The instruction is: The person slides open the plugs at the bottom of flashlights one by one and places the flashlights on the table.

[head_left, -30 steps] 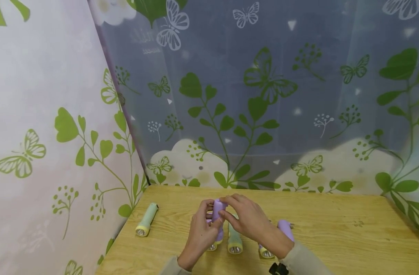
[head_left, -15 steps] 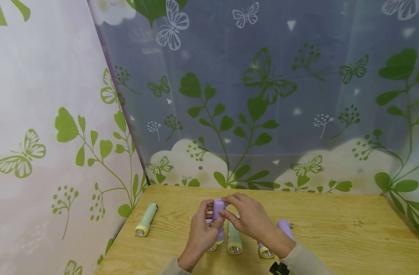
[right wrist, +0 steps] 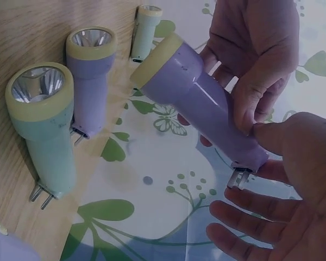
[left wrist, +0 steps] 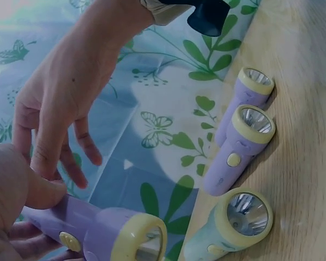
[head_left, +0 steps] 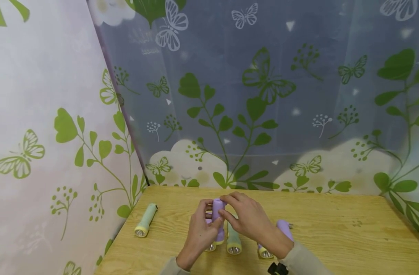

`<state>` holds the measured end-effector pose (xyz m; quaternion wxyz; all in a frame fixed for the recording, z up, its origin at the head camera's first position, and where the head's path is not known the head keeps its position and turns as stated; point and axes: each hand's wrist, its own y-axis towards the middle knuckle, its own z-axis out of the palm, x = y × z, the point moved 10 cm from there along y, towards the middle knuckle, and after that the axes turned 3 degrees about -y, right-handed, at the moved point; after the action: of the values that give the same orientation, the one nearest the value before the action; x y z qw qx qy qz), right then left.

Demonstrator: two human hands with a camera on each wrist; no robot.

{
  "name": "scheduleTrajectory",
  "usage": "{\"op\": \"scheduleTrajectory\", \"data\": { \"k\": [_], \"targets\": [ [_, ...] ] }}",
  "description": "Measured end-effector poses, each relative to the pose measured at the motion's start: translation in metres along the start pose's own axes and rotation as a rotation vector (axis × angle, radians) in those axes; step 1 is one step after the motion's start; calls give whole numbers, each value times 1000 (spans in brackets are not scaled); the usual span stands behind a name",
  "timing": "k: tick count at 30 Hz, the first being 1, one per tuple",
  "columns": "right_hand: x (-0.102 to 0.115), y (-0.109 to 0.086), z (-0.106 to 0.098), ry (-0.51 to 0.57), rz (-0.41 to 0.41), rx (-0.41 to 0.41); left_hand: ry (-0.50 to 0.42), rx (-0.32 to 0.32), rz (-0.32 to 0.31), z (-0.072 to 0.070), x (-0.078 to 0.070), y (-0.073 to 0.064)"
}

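Observation:
A purple flashlight (head_left: 217,214) with a yellow head ring is held up between both hands, lamp end down in the head view. My left hand (head_left: 203,233) grips its barrel, the thumb lying along the side near the switch (left wrist: 70,241). At the tail, my right hand (head_left: 249,218) pinches the end between thumb and index finger, its other fingers spread loosely in the right wrist view. Two metal plug prongs (right wrist: 240,178) stick out of that tail, close to the right fingers. Behind the hands, a light green flashlight (head_left: 234,241) is partly covered in the head view.
Another green flashlight (head_left: 146,220) lies at the left of the wooden table (head_left: 333,225). A purple flashlight (right wrist: 91,81) stands behind the held one. Near the right forearm, purple flashlights (left wrist: 239,149) sit side by side. Patterned cloth (head_left: 209,95) hangs along the table's back and left edges.

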<state>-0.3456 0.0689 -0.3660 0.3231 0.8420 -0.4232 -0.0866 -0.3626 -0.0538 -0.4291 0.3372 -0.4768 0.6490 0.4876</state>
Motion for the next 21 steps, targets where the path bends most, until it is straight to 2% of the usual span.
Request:
{"op": "scheduleTrajectory", "data": {
  "k": [9,16,21],
  "targets": [
    [-1,-6,-14,-4,65,-28,2,-33,-12,-3,0,2],
    [-6,-27,-4,30,148,65,-40,-40,-21,-6,1,0],
    [-2,-44,9,81,149,118,-56,-31,-26,-5,1,0]
  ]
}}
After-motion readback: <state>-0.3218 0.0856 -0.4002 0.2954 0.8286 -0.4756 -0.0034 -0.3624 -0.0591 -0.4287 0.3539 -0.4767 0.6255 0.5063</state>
